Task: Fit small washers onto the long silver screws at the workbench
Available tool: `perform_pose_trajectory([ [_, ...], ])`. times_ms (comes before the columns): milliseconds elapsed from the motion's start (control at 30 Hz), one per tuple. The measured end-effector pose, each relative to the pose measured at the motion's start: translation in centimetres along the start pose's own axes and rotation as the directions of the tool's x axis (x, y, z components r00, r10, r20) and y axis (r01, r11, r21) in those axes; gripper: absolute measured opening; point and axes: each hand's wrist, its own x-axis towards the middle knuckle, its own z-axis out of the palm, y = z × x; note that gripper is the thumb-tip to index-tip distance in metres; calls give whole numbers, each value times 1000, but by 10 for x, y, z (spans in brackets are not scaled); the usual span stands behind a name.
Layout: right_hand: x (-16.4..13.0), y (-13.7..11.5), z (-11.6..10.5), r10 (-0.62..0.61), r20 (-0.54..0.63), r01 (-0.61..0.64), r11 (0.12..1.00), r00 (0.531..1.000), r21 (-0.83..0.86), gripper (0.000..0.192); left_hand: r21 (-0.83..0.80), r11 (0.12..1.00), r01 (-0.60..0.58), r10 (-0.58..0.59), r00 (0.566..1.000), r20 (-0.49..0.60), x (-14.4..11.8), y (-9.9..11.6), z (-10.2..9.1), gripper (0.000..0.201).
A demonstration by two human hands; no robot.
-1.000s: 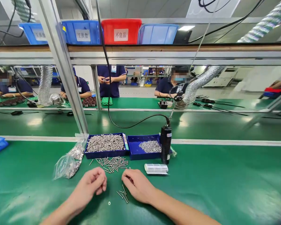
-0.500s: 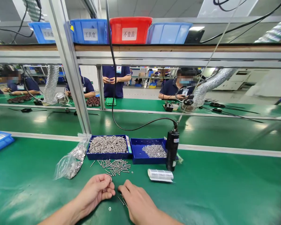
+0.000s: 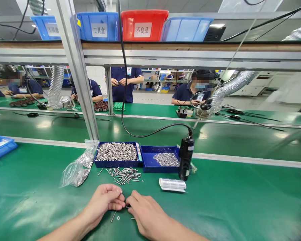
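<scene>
Our left grip (image 3: 102, 204) has its thumb and fingers pressed together, and we cannot tell what, if anything, they pinch. Our right grip (image 3: 150, 214) bends its fingers down close to the green, glossy tabletop (image 3: 228, 197); the back of the hand hides whether they are spread or closed on something, though bits of metal show at their edge. Just on the near side of the left grip we see one slim, silver metal screw (image 3: 113, 216), and beside it, between both grips, a small, pale, flat ring (image 3: 118, 218). Beyond the grips lies a loose pile of silver metal screws (image 3: 126, 175), and behind that a dark blue, rectangular plastic tray (image 3: 119, 164) full of more. Beyond the right grip we have a second dark blue tray (image 3: 146, 159) holding small silver pieces, a black cylindrical power tool (image 3: 186, 159) and a white paper roll (image 3: 172, 183).
</scene>
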Motion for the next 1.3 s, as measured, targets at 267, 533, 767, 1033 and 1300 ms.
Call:
perform_pose_trajectory([
  [267, 20, 11, 5, 282, -233, -12, 662, 931, 750, 24, 56, 998, -5, 5, 1000, -3, -1, 2, 6, 36],
  [533, 19, 9, 9, 236, -364, 114, 680, 901, 724, 21, 80, 997, -13, 12, 1000, 3, -1, 0, 6, 36],
  [767, 21, 8, 7, 218, -449, 153, 740, 866, 655, 8, 66, 997, -33, 31, 999, 25, 0, -1, 6, 35],
  [1033, 18, 9, 6, 190, -450, 111, 820, 873, 562, 13, 36, 998, -42, 42, 999, 15, 2, -4, 2, 35],
  [1300, 15, 6, 7, 136, -486, 59, 929, 864, 365, 16, 144, 982, -121, 124, 992, -13, 1, -2, 5, 45],
])
